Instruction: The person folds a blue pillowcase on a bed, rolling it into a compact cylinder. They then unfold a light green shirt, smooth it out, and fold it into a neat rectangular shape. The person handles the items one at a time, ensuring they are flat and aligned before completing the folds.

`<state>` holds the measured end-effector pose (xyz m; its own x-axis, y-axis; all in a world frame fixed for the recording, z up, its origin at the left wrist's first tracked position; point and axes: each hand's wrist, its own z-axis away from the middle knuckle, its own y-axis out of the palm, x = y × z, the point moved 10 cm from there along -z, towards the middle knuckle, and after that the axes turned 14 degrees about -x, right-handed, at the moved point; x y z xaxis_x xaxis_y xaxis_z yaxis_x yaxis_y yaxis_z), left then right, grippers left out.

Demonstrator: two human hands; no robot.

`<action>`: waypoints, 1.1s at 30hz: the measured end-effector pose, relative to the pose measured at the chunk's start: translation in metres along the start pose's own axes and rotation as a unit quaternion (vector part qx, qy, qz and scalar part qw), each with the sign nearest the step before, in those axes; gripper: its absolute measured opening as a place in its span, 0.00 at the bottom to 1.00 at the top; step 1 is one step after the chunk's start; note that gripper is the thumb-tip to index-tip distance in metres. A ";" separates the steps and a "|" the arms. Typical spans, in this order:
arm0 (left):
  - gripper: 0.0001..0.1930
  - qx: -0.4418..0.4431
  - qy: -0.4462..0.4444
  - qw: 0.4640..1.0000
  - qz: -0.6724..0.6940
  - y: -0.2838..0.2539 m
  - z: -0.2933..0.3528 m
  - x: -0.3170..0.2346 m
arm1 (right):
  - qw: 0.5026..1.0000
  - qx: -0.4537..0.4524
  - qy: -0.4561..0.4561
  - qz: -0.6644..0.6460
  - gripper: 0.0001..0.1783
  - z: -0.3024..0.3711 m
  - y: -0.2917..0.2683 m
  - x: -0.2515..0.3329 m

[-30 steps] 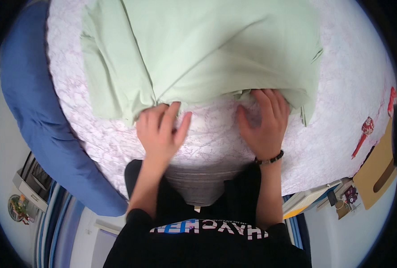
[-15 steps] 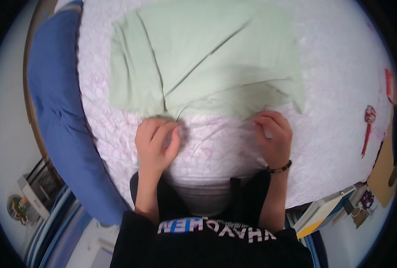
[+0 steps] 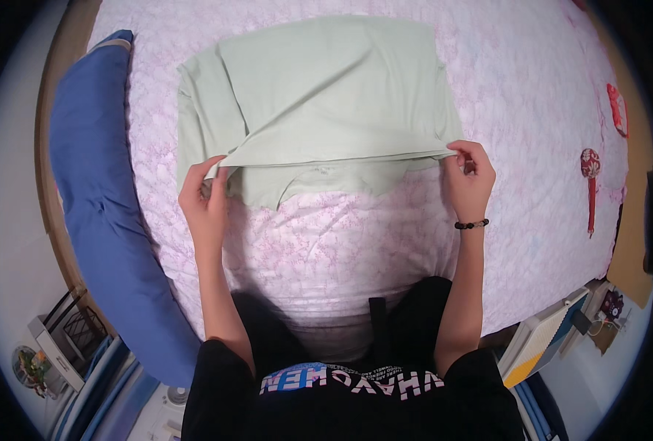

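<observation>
A pale green shirt (image 3: 334,95) lies spread on the bed, creased on its left side and along a diagonal. My left hand (image 3: 207,187) pinches the left end of its near upper edge between thumb and fingers. At the right end of the same edge, my right hand (image 3: 470,173) grips the cloth, with a dark bead bracelet on the wrist. Between my hands the edge is stretched nearly straight and slightly raised. Below it, a lower layer of the shirt shows, with an uneven border on the sheet.
The bed is covered by a white and pink patterned sheet (image 3: 341,242). A long blue pillow (image 3: 106,176) runs along the left side. On the right lie a red-handled object with a round patterned head (image 3: 590,165) and a red packet (image 3: 617,110).
Both hands have moved apart and away from my body, and now hold the shirt's upper edge pulled taut. The lower layer has become visible beneath it.
</observation>
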<state>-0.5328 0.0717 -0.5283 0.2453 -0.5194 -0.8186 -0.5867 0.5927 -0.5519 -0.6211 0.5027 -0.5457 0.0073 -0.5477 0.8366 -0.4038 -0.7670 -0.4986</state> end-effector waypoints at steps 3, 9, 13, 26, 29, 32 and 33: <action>0.04 -0.076 0.025 0.995 0.057 -0.017 -0.009 0.000 | 0.991 -0.056 0.064 -0.102 0.08 -0.004 -0.008 -0.016; 0.05 -0.015 0.041 0.994 0.101 -0.018 -0.001 0.006 | 0.993 0.018 -0.116 0.022 0.09 0.000 -0.003 0.025; 0.10 -0.036 -0.125 0.988 0.088 -0.036 0.004 0.044 | 0.959 0.118 -0.145 0.211 0.10 0.018 0.013 0.028; 0.14 0.114 -0.294 0.938 0.144 -0.004 0.022 0.068 | 0.965 0.072 0.243 0.072 0.21 0.020 0.013 -0.040; 0.13 0.080 -0.367 0.901 0.216 0.004 0.027 0.052 | 0.951 0.009 0.305 -0.048 0.16 0.024 0.006 -0.032; 0.12 0.060 -0.336 0.916 0.211 0.008 0.023 0.048 | 0.935 -0.089 0.322 -0.120 0.16 0.019 -0.009 -0.037; 0.12 0.060 -0.315 0.926 0.198 0.009 0.021 0.049 | 0.930 -0.102 0.331 -0.126 0.16 0.019 -0.011 -0.040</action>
<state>-0.5097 0.0646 -0.5763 0.4536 0.1931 -0.8700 -0.6460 0.7438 -0.1718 -0.6000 0.5268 -0.5780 -0.4116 0.0179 0.9112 -0.6311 -0.7269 -0.2708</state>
